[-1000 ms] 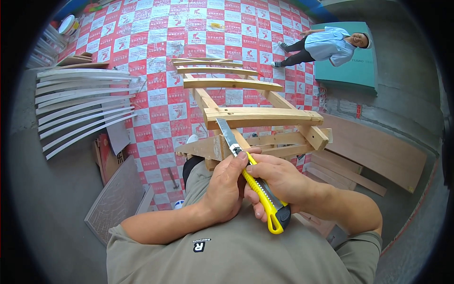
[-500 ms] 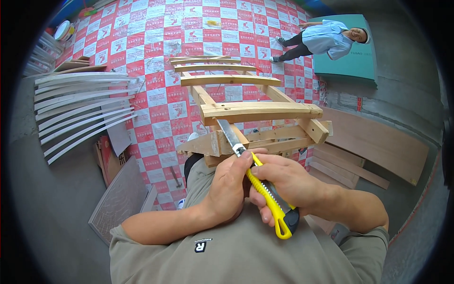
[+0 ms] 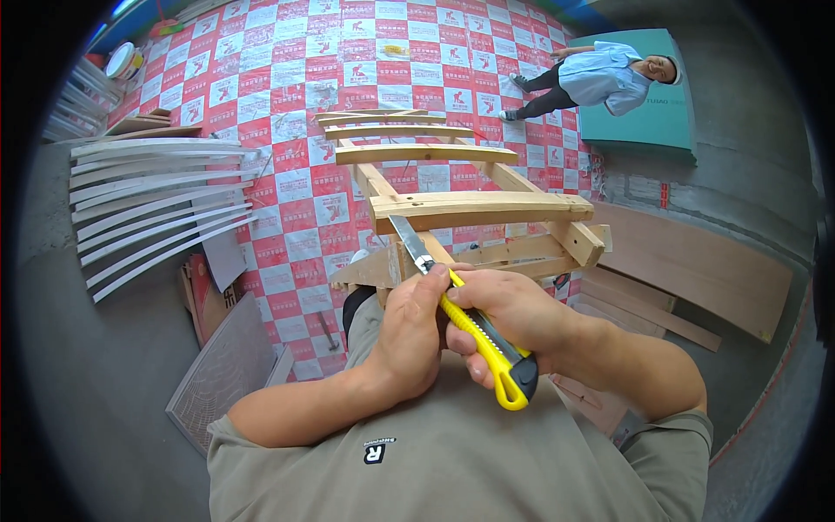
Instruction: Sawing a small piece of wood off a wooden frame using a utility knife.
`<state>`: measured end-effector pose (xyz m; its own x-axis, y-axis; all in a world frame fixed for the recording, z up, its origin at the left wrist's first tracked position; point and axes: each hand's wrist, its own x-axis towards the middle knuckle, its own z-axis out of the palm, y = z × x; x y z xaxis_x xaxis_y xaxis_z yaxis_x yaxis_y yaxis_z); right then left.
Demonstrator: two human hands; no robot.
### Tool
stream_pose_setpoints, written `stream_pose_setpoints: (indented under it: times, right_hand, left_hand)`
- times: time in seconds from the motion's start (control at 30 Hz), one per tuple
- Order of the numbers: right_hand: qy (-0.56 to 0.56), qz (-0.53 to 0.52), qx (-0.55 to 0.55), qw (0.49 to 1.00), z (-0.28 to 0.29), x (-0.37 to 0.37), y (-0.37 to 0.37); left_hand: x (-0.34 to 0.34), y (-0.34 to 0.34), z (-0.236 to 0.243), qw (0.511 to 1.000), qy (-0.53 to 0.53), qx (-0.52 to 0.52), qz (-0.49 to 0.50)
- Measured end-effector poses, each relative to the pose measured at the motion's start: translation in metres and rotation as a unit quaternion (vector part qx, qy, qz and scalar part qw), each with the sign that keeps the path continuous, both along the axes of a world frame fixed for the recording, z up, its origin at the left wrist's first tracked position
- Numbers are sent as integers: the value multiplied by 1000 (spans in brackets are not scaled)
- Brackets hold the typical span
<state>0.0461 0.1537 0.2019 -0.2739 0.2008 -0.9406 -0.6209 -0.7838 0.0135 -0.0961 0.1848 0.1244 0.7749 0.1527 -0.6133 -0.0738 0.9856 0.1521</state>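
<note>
My right hand (image 3: 509, 313) grips a yellow utility knife (image 3: 490, 346), its thumb across the handle and fingertips curled underneath. My left hand (image 3: 409, 331) is closed at the front of the handle, thumb against it; its other fingers are mostly hidden. The knife's long blade (image 3: 404, 239) is extended, pointing up-left toward the front crosspiece of a wooden ladder-like frame (image 3: 478, 209). Whether the blade touches the wood I cannot tell. Both hands are close to my body, just below the frame.
A person (image 3: 600, 78) stands at the upper right by green boards (image 3: 639, 130). Curved white strips (image 3: 156, 200) lie at left, above a grey panel (image 3: 204, 374). Plywood boards (image 3: 687, 270) are at right, on concrete. A red-and-white checked floor covering (image 3: 291, 278) surrounds the frame.
Compared with half a second ago, my hands and the knife have shifted slightly up and left, still in the same grip. The view has shifted a little.
</note>
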Motion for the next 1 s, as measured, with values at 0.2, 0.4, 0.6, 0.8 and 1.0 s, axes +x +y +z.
stream_pose_setpoints:
  times: [0.2,0.4,0.6,0.8,1.0]
  right_hand:
    - [57,32,55,996,27,-21,-3]
    - [-39,-48,172,983,23,-4,-23]
    - [-216,-270,284,894,-2,28,-96]
    - [-211,-220,322,896,-31,20,-142]
    - [-188,-216,346,893,-51,23,-167]
  left_hand:
    - [-32,4,39,998,15,56,-7]
    - [-32,1,14,965,-34,261,-9]
    - [-29,24,-45,796,156,560,169]
    - [0,6,-75,723,70,687,5]
    - [-5,-15,-68,723,122,679,28]
